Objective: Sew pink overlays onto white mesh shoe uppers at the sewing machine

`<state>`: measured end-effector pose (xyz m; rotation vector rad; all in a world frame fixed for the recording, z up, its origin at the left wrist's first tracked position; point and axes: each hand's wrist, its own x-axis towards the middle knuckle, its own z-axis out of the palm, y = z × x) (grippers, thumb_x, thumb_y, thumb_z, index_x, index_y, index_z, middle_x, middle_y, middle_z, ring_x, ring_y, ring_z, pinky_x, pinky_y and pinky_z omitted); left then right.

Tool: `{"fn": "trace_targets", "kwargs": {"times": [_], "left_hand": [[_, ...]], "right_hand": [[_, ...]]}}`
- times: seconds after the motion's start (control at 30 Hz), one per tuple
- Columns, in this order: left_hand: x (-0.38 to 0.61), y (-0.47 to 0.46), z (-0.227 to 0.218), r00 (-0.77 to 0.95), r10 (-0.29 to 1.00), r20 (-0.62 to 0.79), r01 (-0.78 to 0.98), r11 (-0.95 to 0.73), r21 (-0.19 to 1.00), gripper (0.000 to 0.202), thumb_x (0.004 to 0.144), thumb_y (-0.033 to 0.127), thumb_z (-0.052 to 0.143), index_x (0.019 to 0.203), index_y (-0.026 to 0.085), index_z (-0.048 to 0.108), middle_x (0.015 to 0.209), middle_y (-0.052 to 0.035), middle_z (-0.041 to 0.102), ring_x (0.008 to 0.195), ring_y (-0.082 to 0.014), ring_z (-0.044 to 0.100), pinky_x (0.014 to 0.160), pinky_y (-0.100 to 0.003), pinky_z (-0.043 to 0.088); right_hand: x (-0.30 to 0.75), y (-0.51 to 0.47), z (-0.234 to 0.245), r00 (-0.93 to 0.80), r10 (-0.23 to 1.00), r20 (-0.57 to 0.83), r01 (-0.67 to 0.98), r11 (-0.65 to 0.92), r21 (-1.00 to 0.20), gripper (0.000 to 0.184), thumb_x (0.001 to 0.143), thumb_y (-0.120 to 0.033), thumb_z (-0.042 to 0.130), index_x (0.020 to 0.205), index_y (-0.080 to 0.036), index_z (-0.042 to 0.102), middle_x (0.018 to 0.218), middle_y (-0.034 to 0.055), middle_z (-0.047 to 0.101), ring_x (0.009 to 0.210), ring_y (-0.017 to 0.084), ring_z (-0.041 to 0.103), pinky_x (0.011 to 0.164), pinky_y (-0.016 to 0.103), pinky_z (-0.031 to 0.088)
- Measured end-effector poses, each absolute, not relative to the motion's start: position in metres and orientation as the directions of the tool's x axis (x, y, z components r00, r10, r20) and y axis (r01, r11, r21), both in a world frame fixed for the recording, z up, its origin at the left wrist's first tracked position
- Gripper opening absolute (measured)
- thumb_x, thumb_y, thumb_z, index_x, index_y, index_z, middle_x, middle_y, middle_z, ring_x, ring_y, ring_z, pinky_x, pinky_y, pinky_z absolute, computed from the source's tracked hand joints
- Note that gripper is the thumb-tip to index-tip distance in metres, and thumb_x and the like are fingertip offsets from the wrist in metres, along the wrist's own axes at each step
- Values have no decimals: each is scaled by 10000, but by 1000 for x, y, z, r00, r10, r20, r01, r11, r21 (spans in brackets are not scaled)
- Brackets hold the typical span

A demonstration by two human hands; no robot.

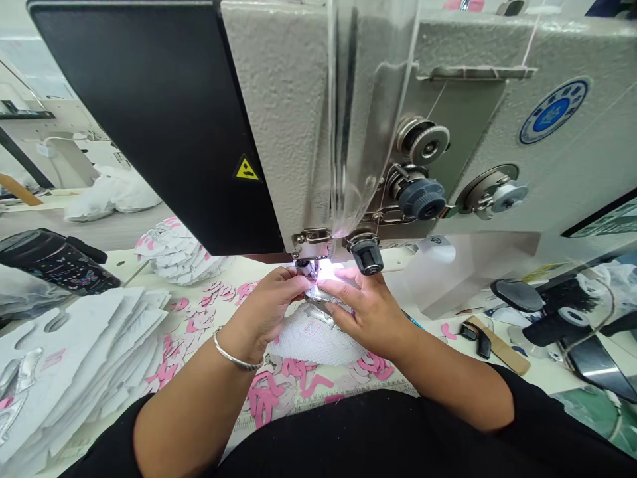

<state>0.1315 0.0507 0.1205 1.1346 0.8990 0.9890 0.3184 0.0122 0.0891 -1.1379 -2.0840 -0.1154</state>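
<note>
left hand (271, 299): fingertips pinched on white mesh piece (311, 340) at its silver far edge | right hand (371, 311): fingers extended, pressing the same piece flat | piece: centre, under sewing machine (293, 133) foot | near: pink cut-outs (269, 392) scattered | left: stacked white panels (74, 358)

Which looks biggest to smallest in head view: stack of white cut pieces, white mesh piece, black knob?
1. stack of white cut pieces (nearer the camera, so unsure)
2. white mesh piece
3. black knob
</note>
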Motion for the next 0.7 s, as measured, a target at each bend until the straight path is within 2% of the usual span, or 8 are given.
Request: {"fn": "trace_targets", "kwargs": {"times": [0.3,0.57,0.7], "left_hand": [[130,54,113,262,961,-88,-177,138,974,32,679,172,697,707,154,700,716,-13,652,685,-125,561,667,-250,421],[130,55,107,243,966,-85,-188,133,973,30,700,156,686,730,160,685,715,2,634,672,-113,542,649,-243,418],[130,55,109,235,967,-96,-193,144,971,43,689,161,696,731,159,683,713,-1,634,675,-120,546,652,-250,423]], "right_hand": [[318,18,85,-314,676,666,716,630,-302,323,893,-269,620,1213,-292,658,1100,96,551,1059,258,510,961,478,491],[316,29,76,-313,572,758,672,697,-249,332,851,-203,606,1169,-258,681,1047,81,535,1042,244,518,976,474,479],[316,34,71,-305,574,760,659,703,-267,321,833,-223,612,1139,-285,687,990,61,538,1030,239,515,982,472,475]]}}
